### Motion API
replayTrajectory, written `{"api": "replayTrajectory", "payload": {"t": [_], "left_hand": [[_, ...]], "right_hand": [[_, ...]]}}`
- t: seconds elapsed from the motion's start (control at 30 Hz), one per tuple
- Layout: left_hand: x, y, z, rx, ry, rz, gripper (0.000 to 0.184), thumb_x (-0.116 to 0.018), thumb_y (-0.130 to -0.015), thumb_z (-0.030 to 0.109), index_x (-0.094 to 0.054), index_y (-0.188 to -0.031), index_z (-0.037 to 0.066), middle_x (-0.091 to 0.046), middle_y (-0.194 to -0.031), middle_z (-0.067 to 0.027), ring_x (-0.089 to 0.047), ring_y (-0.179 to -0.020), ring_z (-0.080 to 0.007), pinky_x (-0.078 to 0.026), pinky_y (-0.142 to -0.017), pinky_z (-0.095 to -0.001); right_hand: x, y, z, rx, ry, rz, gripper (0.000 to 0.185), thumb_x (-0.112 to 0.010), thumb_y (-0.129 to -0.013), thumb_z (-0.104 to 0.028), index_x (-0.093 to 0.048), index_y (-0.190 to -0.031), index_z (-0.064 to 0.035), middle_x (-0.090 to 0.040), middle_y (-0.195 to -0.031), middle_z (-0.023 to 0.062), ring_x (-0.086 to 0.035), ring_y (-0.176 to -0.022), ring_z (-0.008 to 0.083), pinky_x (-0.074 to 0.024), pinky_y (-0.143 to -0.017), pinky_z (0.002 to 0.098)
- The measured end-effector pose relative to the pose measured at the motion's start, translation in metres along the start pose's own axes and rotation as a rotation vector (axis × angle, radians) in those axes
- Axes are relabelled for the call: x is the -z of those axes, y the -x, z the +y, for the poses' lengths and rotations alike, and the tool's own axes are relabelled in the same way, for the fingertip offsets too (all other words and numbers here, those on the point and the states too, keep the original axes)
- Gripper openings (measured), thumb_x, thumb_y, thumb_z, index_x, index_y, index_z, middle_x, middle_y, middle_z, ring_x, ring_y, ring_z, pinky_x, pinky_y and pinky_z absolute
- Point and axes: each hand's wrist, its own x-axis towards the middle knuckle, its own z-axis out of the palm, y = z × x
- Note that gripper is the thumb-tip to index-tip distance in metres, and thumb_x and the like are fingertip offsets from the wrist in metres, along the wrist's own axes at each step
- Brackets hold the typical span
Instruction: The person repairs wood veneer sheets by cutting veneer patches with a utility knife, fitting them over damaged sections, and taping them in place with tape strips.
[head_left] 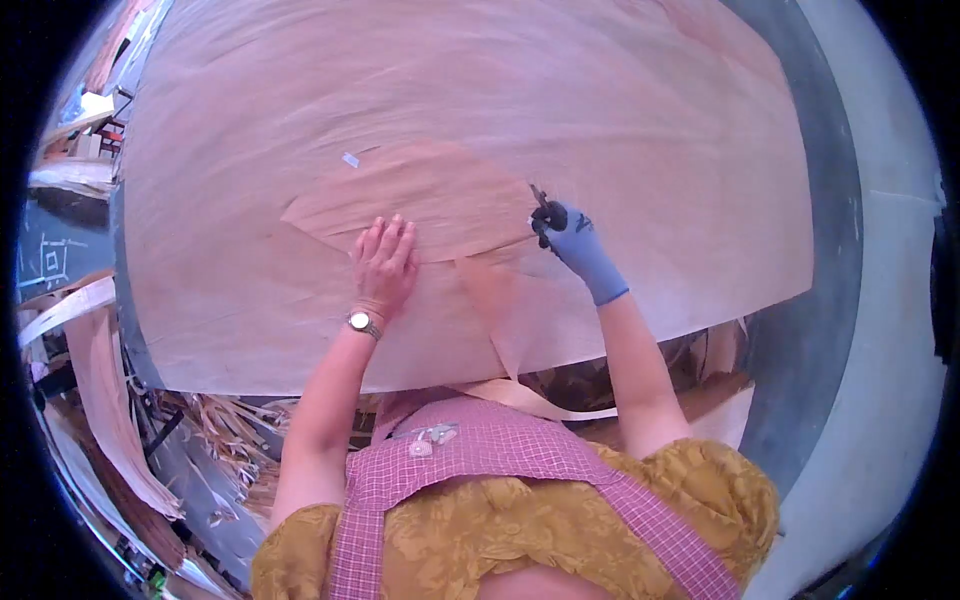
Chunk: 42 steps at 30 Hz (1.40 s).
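Note:
A large sheet of thin wood veneer [650, 130] covers the table. On its middle lies a smaller, darker veneer piece [440, 190] with a pointed left end. My bare left hand [385, 262], a watch on its wrist, presses flat on the lower edge of that piece with fingers stretched out. My right hand [572, 243], in a blue glove with dark fingertips, is closed around a small dark knife-like tool [538, 195] at the piece's right end. The fingers hide most of the tool. A loose veneer offcut [492, 300] runs from the piece toward the table's front edge.
A small white tag [350, 160] lies above the veneer piece. A curled veneer strip [540, 402] hangs by the front edge near my apron. Veneer scraps [235, 430] are heaped below the table, and long veneer strips [110, 400] stand at the left.

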Motion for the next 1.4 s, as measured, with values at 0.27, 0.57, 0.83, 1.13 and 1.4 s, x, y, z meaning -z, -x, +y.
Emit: {"api": "replayTrajectory", "payload": {"t": [0.27, 0.57, 0.83, 1.13, 1.4], "left_hand": [[-0.002, 0.001, 0.001, 0.019, -0.016, -0.041, 0.039, -0.061, -0.086, 0.021, -0.063, -0.125, 0.016, -0.056, -0.135, -0.0048, -0.047, -0.127, -0.0288, -0.035, -0.104, -0.0447], [-0.003, 0.004, 0.002, 0.013, -0.005, -0.043, 0.038, -0.059, -0.088, 0.025, -0.062, -0.126, 0.019, -0.057, -0.134, -0.0036, -0.048, -0.127, -0.0281, -0.033, -0.105, -0.0464], [-0.03, 0.023, -0.047, -0.258, 0.446, -0.097, 0.058, -0.054, -0.092, 0.033, -0.043, -0.144, 0.01, -0.047, -0.145, -0.014, -0.037, -0.137, -0.0326, -0.022, -0.114, -0.0507], [0.103, 0.158, -0.191, -0.695, 0.102, -0.26, 0.06, -0.048, -0.097, 0.038, -0.039, -0.146, 0.006, -0.042, -0.149, -0.0178, -0.031, -0.141, -0.0315, -0.017, -0.117, -0.0485], [0.193, 0.222, -0.304, -0.659, -0.528, -0.69, 0.063, -0.041, -0.101, 0.044, -0.034, -0.148, 0.003, -0.037, -0.151, -0.0214, -0.025, -0.145, -0.0304, -0.012, -0.12, -0.0455]], "right_hand": [[0.03, 0.005, 0.037, -0.228, 0.429, 0.299, 0.065, -0.079, -0.069, -0.052, -0.057, -0.105, -0.0016, -0.069, -0.098, 0.0185, -0.067, -0.091, 0.0358, -0.0518, -0.077, 0.0442], [-0.081, 0.121, 0.03, -0.234, 0.099, 0.659, 0.074, -0.07, -0.078, -0.058, -0.048, -0.131, -0.0111, -0.067, -0.114, 0.014, -0.065, -0.102, 0.0367, -0.0507, -0.086, 0.0463], [-0.292, 0.313, 0.028, -0.456, -0.182, 1.143, 0.05, -0.071, -0.085, -0.033, -0.059, -0.127, -0.0087, -0.068, -0.109, 0.0192, -0.066, -0.099, 0.0352, -0.0525, -0.085, 0.0403], [-0.626, 0.62, 0.061, -1.281, -0.103, 1.441, 0.027, -0.052, -0.094, -0.023, -0.06, -0.116, -0.0105, -0.065, -0.103, 0.0185, -0.062, -0.093, 0.0388, -0.0489, -0.08, 0.0491], [-0.903, 0.767, -0.039, -2.166, -0.357, 1.135, 0.033, -0.062, -0.088, -0.033, -0.059, -0.105, -0.0044, -0.06, -0.103, 0.0245, -0.056, -0.101, 0.0419, -0.0492, -0.081, 0.0487]]}}
